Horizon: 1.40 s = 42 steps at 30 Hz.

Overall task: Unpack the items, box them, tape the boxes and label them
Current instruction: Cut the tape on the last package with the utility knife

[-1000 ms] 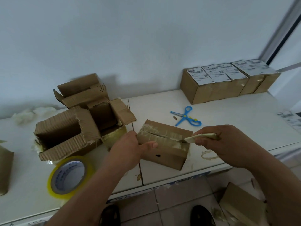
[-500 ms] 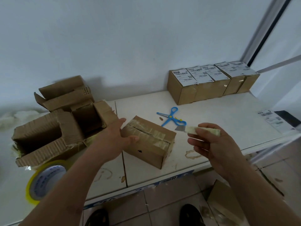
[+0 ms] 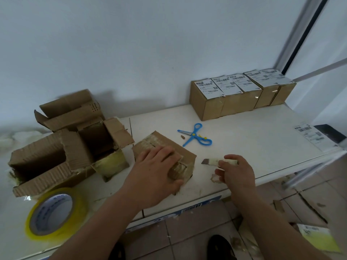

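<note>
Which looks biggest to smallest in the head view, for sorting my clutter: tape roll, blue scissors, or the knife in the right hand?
1. tape roll, though it lies nearest the camera, which inflates it.
2. blue scissors.
3. knife, partly hidden by the right hand.

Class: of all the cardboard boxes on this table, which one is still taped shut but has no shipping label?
The taped box under the left hand. The row of boxes by the wall wears white labels; the boxes left of it stand torn open.
</note>
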Each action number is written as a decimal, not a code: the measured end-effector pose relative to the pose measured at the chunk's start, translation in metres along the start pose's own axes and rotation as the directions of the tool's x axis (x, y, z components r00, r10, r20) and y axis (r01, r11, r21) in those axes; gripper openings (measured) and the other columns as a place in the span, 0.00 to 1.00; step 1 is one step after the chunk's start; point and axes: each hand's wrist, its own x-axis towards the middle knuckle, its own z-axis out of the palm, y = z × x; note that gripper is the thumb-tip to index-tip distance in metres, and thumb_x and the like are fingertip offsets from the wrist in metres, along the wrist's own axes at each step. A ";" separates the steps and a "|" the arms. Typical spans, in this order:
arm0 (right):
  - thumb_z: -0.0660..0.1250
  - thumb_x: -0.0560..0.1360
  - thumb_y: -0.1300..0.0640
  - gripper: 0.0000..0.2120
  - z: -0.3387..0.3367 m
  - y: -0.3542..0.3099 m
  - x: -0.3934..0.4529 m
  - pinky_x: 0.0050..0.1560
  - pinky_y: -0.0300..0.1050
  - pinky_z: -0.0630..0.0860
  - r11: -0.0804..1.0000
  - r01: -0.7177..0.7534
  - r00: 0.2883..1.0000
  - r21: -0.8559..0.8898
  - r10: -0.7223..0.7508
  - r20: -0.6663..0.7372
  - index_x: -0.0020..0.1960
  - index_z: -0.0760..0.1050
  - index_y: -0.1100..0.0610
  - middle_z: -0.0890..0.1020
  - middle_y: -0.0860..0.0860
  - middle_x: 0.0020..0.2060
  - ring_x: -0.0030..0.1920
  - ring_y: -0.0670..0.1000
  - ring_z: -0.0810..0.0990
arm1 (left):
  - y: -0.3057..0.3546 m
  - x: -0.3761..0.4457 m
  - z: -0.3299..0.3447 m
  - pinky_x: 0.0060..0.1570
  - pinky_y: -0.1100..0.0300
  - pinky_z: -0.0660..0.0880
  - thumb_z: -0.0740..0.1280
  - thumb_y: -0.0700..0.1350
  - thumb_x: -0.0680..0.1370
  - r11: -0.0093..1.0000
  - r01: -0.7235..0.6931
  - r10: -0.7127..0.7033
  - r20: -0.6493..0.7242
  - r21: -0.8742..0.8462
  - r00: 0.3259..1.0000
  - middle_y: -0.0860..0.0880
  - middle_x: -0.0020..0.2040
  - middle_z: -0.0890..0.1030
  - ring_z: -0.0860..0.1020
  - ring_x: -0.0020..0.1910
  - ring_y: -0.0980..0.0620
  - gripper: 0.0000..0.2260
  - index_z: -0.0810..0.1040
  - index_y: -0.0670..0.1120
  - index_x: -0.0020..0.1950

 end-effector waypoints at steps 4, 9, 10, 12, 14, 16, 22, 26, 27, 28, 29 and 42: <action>0.66 0.75 0.45 0.12 -0.008 0.008 0.014 0.47 0.51 0.74 0.858 0.120 0.990 -0.499 -0.143 -0.008 0.44 0.75 0.55 0.80 0.53 0.42 0.44 0.54 0.78 | -0.012 -0.005 -0.006 0.73 0.57 0.39 0.45 0.68 0.68 0.999 0.008 -0.006 0.053 -0.034 0.999 0.63 0.77 0.56 0.47 0.77 0.58 0.36 0.60 0.63 0.75; 0.62 0.74 0.34 0.28 -0.011 0.017 0.028 0.60 0.53 0.68 0.684 0.035 0.996 -0.729 -0.086 -0.033 0.59 0.75 0.58 0.72 0.58 0.58 0.62 0.61 0.68 | -0.024 -0.010 -0.013 0.75 0.54 0.41 0.56 0.65 0.74 0.997 0.004 0.005 0.109 -0.083 0.994 0.63 0.75 0.57 0.46 0.77 0.57 0.29 0.60 0.65 0.75; 0.61 0.74 0.34 0.30 -0.010 0.018 0.027 0.61 0.54 0.67 0.667 0.035 0.996 -0.744 -0.085 -0.029 0.61 0.74 0.58 0.70 0.58 0.60 0.63 0.61 0.66 | -0.026 -0.011 -0.016 0.76 0.52 0.42 0.60 0.63 0.75 0.997 0.007 0.003 0.124 -0.080 0.992 0.63 0.74 0.58 0.46 0.77 0.56 0.28 0.60 0.65 0.75; 0.62 0.73 0.34 0.32 -0.007 0.019 0.023 0.64 0.56 0.65 0.667 0.057 0.994 -0.743 -0.106 -0.019 0.65 0.72 0.58 0.68 0.58 0.63 0.65 0.61 0.64 | -0.030 -0.013 -0.023 0.75 0.51 0.45 0.63 0.61 0.76 0.998 0.006 0.003 0.147 -0.065 0.989 0.62 0.73 0.60 0.48 0.76 0.55 0.28 0.60 0.66 0.75; 0.62 0.73 0.33 0.35 -0.001 0.022 0.017 0.68 0.58 0.63 0.642 0.077 0.993 -0.763 -0.121 -0.001 0.69 0.69 0.58 0.66 0.58 0.68 0.68 0.62 0.62 | -0.033 -0.015 -0.029 0.75 0.51 0.45 0.64 0.61 0.75 0.999 0.005 0.003 0.175 -0.043 0.984 0.62 0.72 0.61 0.49 0.74 0.55 0.28 0.61 0.66 0.75; 0.59 0.74 0.32 0.37 0.007 0.019 0.005 0.72 0.59 0.57 0.575 0.124 0.981 -0.809 -0.193 0.013 0.73 0.64 0.57 0.60 0.57 0.74 0.73 0.60 0.56 | -0.036 -0.016 -0.032 0.75 0.50 0.45 0.64 0.61 0.75 1.000 0.007 -0.001 0.200 -0.025 0.980 0.62 0.72 0.61 0.49 0.74 0.55 0.28 0.60 0.67 0.74; 0.57 0.78 0.35 0.27 0.052 -0.025 -0.056 0.68 0.49 0.67 0.819 0.479 0.801 -0.317 -0.260 0.540 0.74 0.62 0.42 0.69 0.43 0.68 0.67 0.47 0.70 | -0.038 -0.022 -0.040 0.72 0.52 0.53 0.63 0.63 0.76 0.997 -0.042 0.029 0.175 0.066 0.984 0.58 0.69 0.62 0.55 0.70 0.52 0.27 0.62 0.66 0.74; 0.54 0.81 0.39 0.19 0.074 -0.022 -0.077 0.59 0.46 0.75 0.842 0.496 0.707 -0.211 -0.251 0.661 0.69 0.67 0.40 0.80 0.42 0.58 0.55 0.43 0.78 | -0.041 -0.030 -0.043 0.68 0.55 0.62 0.62 0.63 0.76 0.998 -0.028 0.021 0.139 0.048 0.990 0.56 0.66 0.63 0.59 0.64 0.52 0.25 0.63 0.66 0.73; 0.54 0.81 0.41 0.18 0.075 -0.021 -0.077 0.58 0.44 0.76 0.840 0.503 0.711 -0.204 -0.269 0.649 0.69 0.68 0.41 0.80 0.43 0.58 0.55 0.43 0.79 | -0.043 -0.032 -0.044 0.67 0.56 0.62 0.63 0.62 0.76 0.999 -0.017 0.012 0.142 0.033 0.990 0.56 0.66 0.63 0.59 0.64 0.52 0.26 0.63 0.66 0.73; 0.54 0.82 0.43 0.17 0.076 -0.021 -0.077 0.57 0.44 0.76 0.838 0.509 0.711 -0.196 -0.280 0.645 0.69 0.68 0.42 0.80 0.43 0.58 0.55 0.43 0.79 | -0.045 -0.034 -0.044 0.67 0.58 0.61 0.64 0.62 0.76 1.000 -0.003 0.002 0.143 0.010 0.990 0.57 0.66 0.62 0.58 0.64 0.53 0.26 0.64 0.65 0.73; 0.55 0.82 0.44 0.17 0.076 -0.020 -0.077 0.58 0.45 0.77 0.842 0.506 0.710 -0.185 -0.285 0.644 0.69 0.69 0.42 0.80 0.43 0.57 0.55 0.43 0.79 | -0.048 -0.036 -0.045 0.67 0.59 0.59 0.65 0.61 0.76 1.000 0.016 -0.012 0.143 -0.026 0.990 0.57 0.66 0.62 0.57 0.64 0.53 0.26 0.65 0.64 0.73; 0.57 0.82 0.48 0.14 0.077 -0.012 -0.088 0.60 0.53 0.77 0.875 0.464 0.715 -0.137 -0.279 0.641 0.67 0.71 0.41 0.80 0.40 0.56 0.55 0.44 0.80 | -0.062 -0.056 -0.055 0.65 0.55 0.70 0.65 0.69 0.70 0.825 0.244 -0.168 0.191 -0.509 0.967 0.70 0.68 0.54 0.64 0.69 0.56 0.18 0.78 0.59 0.53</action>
